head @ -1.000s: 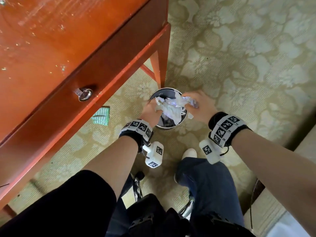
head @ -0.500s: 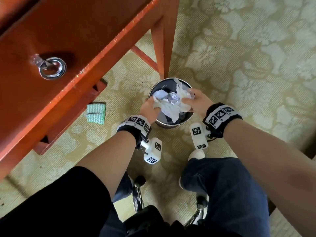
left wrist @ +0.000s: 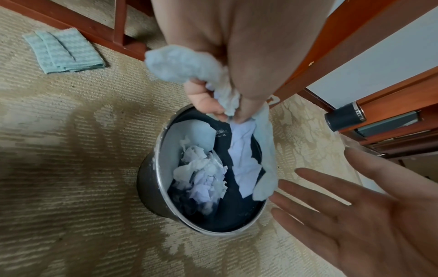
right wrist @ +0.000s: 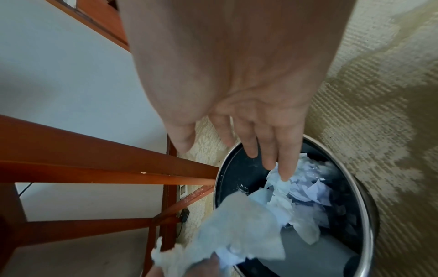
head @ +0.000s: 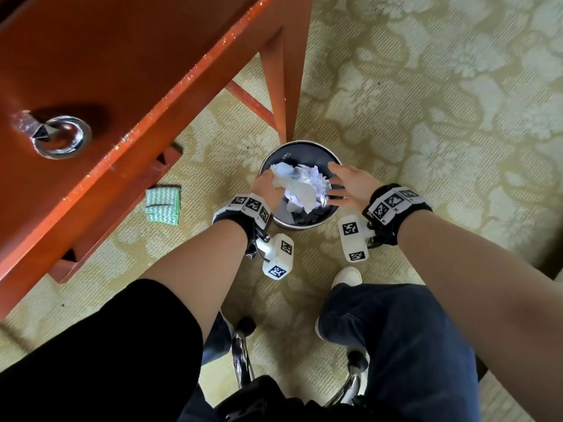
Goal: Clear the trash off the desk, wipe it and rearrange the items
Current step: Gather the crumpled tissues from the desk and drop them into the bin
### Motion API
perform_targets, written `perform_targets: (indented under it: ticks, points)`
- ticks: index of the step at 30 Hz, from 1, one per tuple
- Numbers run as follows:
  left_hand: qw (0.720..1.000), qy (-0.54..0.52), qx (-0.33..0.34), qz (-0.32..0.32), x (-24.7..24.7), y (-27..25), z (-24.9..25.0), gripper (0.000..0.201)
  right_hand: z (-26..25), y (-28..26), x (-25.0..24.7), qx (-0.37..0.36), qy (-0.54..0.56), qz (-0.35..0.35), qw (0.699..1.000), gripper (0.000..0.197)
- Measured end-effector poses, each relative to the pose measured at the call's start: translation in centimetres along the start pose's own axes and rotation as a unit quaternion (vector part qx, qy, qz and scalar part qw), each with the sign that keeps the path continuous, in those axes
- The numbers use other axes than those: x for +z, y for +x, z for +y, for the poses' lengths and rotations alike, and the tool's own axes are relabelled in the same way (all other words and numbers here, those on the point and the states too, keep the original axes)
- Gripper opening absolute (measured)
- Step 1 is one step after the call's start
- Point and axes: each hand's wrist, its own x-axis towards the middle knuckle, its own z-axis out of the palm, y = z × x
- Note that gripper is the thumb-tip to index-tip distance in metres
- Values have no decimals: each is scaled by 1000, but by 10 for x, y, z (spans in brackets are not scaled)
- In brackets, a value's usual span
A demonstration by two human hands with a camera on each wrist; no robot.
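- Left hand point(left wrist: 227, 61): fingers curled around a wad of crumpled paper point(left wrist: 189, 68), which trails down from the fingertips into the mouth of the bin point(head: 300, 146) directly below.
- Right hand point(head: 350, 185): fingers straight and spread, holding nothing; 1 fingertip point(right wrist: 284, 176) touches loose paper scraps point(right wrist: 305, 187) lying in the bin.
- Handling judgement: the paper looks very light, soft and tearable. It should compress readily and will not slip, but pieces could drift or snag on the rim. Best taken as a bunched wad in the whole fist, not by an edge.
- Folded green cloth point(head: 162, 205): flat on the carpet, well to the left of the left fingers, untouched; judged limp and easy to pinch at a fold.
- Surface: patterned carpet point(head: 441, 117), bin standing just beside the desk leg point(head: 288, 86).
- Room: red wooden desk point(head: 137, 56) with ring pull point(head: 62, 138); desktop out of view.
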Motion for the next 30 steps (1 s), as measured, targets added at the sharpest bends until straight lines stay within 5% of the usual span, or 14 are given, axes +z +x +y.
perform_targets:
  ticks: [6,7,10,14,17,22,28,30]
  points:
    - [999,-42,-9,-23,12,15,22,30,3,4,-6,-15,-6,26,1000,43]
    - [996,-73,-31,-38,15,18,24,34,4,4,-8,-17,-13,28,999,43]
    - [978,-173,-97,-71,19,20,27,92,5,4,-13,-22,-43,24,999,41]
    - [975,-188,-97,-67,22,23,23,110,4,1,-14,-29,-64,35,997,46]
    - [979,-172,-99,-46,19,14,20,97,-2,-10,-14,-18,-72,29,997,46]
    - [977,-177,-97,-75,-5,-23,29,113,-24,-51,-12,-16,-115,3,993,43]
    - [982,-161,-57,-82,-60,-87,59,88,-68,-119,-6,-19,-121,1,992,42]
    - [983,-154,-48,-88,-82,-115,71,42,-82,-144,-2,-23,-124,2,992,40]
